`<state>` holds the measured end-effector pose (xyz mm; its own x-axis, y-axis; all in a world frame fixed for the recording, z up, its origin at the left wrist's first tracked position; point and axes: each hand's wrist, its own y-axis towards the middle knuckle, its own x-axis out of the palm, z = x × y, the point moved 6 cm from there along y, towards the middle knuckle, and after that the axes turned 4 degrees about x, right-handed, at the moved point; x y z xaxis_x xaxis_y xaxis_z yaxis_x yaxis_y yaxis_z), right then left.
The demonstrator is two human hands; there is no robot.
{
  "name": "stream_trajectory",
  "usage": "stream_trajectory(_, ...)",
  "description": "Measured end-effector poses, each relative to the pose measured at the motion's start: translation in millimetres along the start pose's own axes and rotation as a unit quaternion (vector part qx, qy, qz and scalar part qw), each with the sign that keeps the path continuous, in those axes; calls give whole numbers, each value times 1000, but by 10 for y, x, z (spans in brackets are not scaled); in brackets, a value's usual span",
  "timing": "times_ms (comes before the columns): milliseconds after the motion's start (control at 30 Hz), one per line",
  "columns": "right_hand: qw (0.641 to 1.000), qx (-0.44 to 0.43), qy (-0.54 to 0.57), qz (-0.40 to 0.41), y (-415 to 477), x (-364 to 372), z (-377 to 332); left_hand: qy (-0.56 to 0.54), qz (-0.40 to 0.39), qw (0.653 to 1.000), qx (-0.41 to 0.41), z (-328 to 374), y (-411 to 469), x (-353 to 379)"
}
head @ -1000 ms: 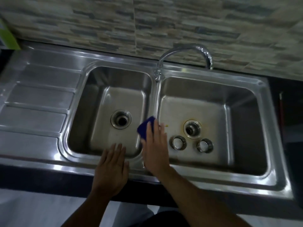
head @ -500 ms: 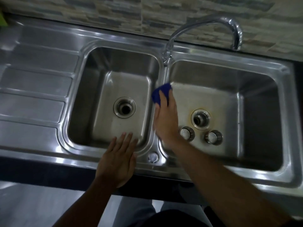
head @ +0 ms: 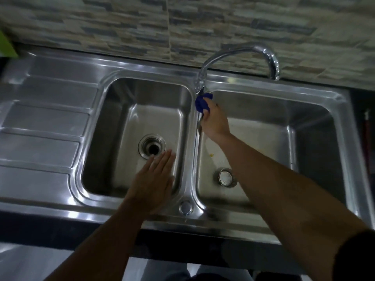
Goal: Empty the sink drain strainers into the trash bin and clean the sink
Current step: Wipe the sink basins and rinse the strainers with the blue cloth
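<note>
place: kitchen | evidence: double-bowl steel sink (head: pixel 142 66) (drainboard (head: pixel 40 126) at left), curved faucet (head: pixel 271 58), stone-look tile backsplash (head: pixel 121 27)

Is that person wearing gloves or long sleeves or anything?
No gloves: left grip and right grip are bare, with no ring or watch showing. The left arm is bare; the right arm has a dark sleeve edge at the picture's lower right corner.

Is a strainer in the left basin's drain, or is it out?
Out. The left drain shows a bare dark hole with no basket; one strainer lies loose on the right basin floor.
</note>
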<state>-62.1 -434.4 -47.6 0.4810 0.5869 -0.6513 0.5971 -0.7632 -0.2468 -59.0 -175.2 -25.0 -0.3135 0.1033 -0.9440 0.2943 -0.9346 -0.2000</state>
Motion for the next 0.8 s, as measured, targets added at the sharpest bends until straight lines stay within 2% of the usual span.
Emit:
stream_trajectory(100,996,9,18,84,171,-353,79,-49,38,998,-9,54,500,-102)
stream_trajectory(167,984,-58,-37,163,246,-562,32,-55,67,996,-15,125,813,-109)
stream_trajectory(200,978,-98,-71,169,317,-598,-10,-62,75,995,-23,162,965,-101)
stream_trajectory(267,973,-141,-158,94,515,-474,-94,-82,88,992,-47,219,1231,-68)
stream_trajectory(333,947,-145,-287,14,649,-208,-105,-92,99,988,-68,258,1442,-6)
stream_trajectory(400,925,-150,-348,20,711,-62,-69,-95,101,986,-90,274,1589,81)
stream_trajectory(533,906,-212,-364,35,683,-261,165,-79,134,982,-108,294,1672,166)
stream_trajectory(667,889,-172,-421,51,640,-974,721,-77,161,979,-98,308,1651,140)
stream_trajectory(800,860,-47,-505,59,581,-1825,1494,-91,165,977,-100,352,1648,104)
